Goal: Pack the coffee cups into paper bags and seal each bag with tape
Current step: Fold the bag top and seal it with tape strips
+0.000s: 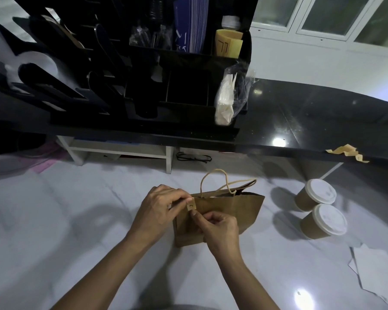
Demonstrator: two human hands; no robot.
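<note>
Head view: L hand (pixel 159 206) pinches tape piece (pixel 191 206) from above, R hand (pixel 220 229) from below, its long axis vertical at paper bag (pixel 233 209) top-left edge; bag on surface (pixel 76 220), coffee cups (pixel 316 194) to its right.

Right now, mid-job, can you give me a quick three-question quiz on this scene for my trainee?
1. How many lidded coffee cups stand beside the paper bag? A) one B) two C) four
2. True or false: the left hand and the right hand both pinch the tape piece at the bag's upper corner.
3. Fill in: the spare tape strips hang on the edge of the black ____.

Key: 1 B. 2 true. 3 counter.
</note>
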